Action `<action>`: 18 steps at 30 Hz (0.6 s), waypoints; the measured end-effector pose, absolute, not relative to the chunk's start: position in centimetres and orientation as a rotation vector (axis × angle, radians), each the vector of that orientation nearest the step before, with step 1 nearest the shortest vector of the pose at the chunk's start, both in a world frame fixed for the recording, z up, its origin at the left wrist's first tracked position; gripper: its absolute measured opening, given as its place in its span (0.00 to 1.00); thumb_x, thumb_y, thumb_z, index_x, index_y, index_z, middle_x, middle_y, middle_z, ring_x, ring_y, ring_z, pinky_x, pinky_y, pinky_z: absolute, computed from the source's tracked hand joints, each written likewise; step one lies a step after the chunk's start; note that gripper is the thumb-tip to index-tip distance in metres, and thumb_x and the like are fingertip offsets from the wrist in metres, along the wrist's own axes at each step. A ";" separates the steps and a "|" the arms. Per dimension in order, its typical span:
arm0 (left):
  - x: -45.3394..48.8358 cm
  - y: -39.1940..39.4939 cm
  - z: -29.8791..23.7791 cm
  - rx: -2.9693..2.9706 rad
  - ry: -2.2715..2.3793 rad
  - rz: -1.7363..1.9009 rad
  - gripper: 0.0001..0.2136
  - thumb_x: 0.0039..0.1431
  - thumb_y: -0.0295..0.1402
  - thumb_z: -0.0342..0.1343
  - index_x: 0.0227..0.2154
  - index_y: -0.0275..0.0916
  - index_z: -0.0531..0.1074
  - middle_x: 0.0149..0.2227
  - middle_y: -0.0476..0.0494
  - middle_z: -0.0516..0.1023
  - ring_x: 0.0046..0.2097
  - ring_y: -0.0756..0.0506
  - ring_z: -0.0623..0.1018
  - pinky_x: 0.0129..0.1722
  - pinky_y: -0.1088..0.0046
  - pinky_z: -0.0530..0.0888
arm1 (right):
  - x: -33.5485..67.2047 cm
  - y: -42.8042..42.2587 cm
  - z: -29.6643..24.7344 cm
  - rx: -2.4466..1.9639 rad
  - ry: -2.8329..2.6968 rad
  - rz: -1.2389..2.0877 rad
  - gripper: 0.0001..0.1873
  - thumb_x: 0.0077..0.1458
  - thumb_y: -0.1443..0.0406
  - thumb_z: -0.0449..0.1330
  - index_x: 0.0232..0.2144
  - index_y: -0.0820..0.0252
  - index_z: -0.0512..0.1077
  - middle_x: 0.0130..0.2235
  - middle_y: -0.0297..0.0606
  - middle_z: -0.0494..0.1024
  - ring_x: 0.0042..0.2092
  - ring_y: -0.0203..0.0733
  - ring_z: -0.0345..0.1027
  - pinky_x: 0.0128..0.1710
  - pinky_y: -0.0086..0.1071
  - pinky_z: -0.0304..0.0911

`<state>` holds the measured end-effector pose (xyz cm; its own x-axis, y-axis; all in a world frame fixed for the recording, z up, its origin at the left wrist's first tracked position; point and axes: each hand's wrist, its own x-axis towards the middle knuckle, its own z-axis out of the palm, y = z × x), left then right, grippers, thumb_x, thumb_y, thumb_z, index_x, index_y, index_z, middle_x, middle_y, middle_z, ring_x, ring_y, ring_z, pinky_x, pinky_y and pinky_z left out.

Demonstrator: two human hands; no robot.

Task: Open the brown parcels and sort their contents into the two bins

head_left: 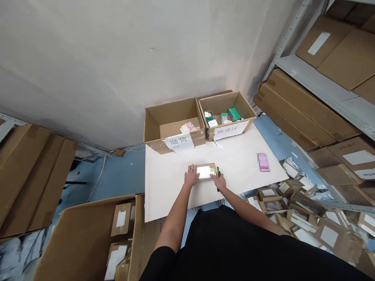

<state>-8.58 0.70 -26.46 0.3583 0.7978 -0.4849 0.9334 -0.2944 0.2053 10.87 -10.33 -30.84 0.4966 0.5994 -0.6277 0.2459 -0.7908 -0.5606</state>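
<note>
A small brown cardboard parcel [205,171] with a white label lies on the white table [249,164] near its front edge. My left hand [191,176] rests flat against the parcel's left end, fingers stretched out. My right hand [219,180] is at the parcel's right end, closed round a black and yellow tool [218,174] that looks like a box cutter; its tip touches the parcel's right edge.
Two open cardboard boxes with paper labels stand at the table's far edge: the left box [172,125] and the right box [227,115] with small green packs. A pink item [263,162] lies at right. Parcels fill a carton [88,238] at left and the floor [307,210] at right. Shelving [322,86] holds flat cartons.
</note>
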 end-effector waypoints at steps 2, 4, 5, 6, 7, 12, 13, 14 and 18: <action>-9.3 -0.3 -26.8 2.122 1.570 -0.428 0.31 0.73 0.43 0.40 0.75 0.43 0.49 0.79 0.38 0.44 0.77 0.34 0.45 0.68 0.49 0.62 | 10.3 -7.7 -30.6 -2.409 -0.689 1.179 0.37 0.55 0.39 0.65 0.52 0.58 0.65 0.51 0.52 0.81 0.52 0.56 0.78 0.44 0.37 0.72; -9.6 -1.6 -27.1 2.074 1.670 -0.423 0.32 0.72 0.43 0.41 0.75 0.39 0.48 0.78 0.32 0.47 0.76 0.31 0.50 0.65 0.50 0.65 | 10.2 -4.3 -30.0 -2.447 -0.703 1.127 0.38 0.54 0.38 0.65 0.54 0.58 0.65 0.52 0.54 0.80 0.53 0.58 0.77 0.46 0.39 0.71; -9.6 -2.2 -27.2 2.050 1.704 -0.421 0.33 0.71 0.42 0.42 0.75 0.36 0.48 0.76 0.28 0.51 0.74 0.29 0.53 0.64 0.50 0.67 | 10.2 -2.4 -29.7 -2.456 -0.741 1.094 0.38 0.54 0.39 0.65 0.54 0.59 0.65 0.52 0.54 0.80 0.54 0.59 0.77 0.46 0.39 0.71; -9.6 -2.6 -27.1 2.030 1.720 -0.419 0.34 0.71 0.42 0.43 0.75 0.35 0.48 0.74 0.26 0.55 0.73 0.29 0.57 0.63 0.51 0.68 | 10.2 -0.6 -29.4 -2.458 -0.787 1.070 0.37 0.55 0.40 0.66 0.54 0.59 0.65 0.52 0.55 0.80 0.54 0.59 0.77 0.46 0.39 0.70; -9.6 -2.8 -27.1 2.014 1.721 -0.414 0.34 0.70 0.41 0.44 0.75 0.34 0.48 0.72 0.25 0.59 0.71 0.29 0.59 0.62 0.52 0.68 | 10.2 1.1 -29.1 -2.449 -0.838 1.069 0.35 0.56 0.42 0.66 0.53 0.58 0.65 0.52 0.55 0.81 0.54 0.59 0.77 0.46 0.38 0.70; -10.7 -1.2 -26.1 1.931 1.772 -0.295 0.31 0.69 0.37 0.47 0.74 0.43 0.53 0.72 0.33 0.61 0.69 0.33 0.63 0.60 0.56 0.69 | 10.0 2.8 -29.3 -2.371 -0.919 1.006 0.28 0.60 0.45 0.64 0.51 0.56 0.64 0.49 0.49 0.82 0.50 0.54 0.78 0.42 0.35 0.70; -11.0 -0.8 -25.9 1.882 1.786 -0.287 0.31 0.70 0.37 0.45 0.74 0.42 0.52 0.72 0.32 0.62 0.68 0.33 0.66 0.60 0.57 0.70 | 9.7 1.6 -29.7 -2.365 -0.888 0.988 0.29 0.60 0.44 0.63 0.51 0.55 0.64 0.49 0.49 0.82 0.50 0.54 0.79 0.41 0.35 0.70; -11.2 -0.6 -25.9 1.834 1.789 -0.285 0.31 0.70 0.37 0.44 0.74 0.40 0.51 0.70 0.30 0.64 0.66 0.34 0.68 0.59 0.58 0.71 | 9.2 0.2 -30.3 -2.359 -0.852 0.983 0.30 0.59 0.42 0.63 0.51 0.55 0.64 0.49 0.48 0.82 0.49 0.54 0.79 0.41 0.35 0.70; -10.3 -2.2 -26.5 1.777 1.808 -0.226 0.32 0.71 0.37 0.43 0.74 0.31 0.50 0.63 0.26 0.73 0.62 0.35 0.74 0.58 0.62 0.71 | 6.8 -5.5 -32.7 -2.336 -0.869 1.137 0.33 0.53 0.44 0.68 0.51 0.56 0.65 0.48 0.48 0.82 0.50 0.56 0.79 0.43 0.37 0.71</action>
<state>-10.34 -2.18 -26.54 0.0630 0.8564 -0.5125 0.9563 0.0952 0.2766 6.78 -5.48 -32.74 0.4760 0.6818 -0.5556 0.3568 -0.7271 -0.5866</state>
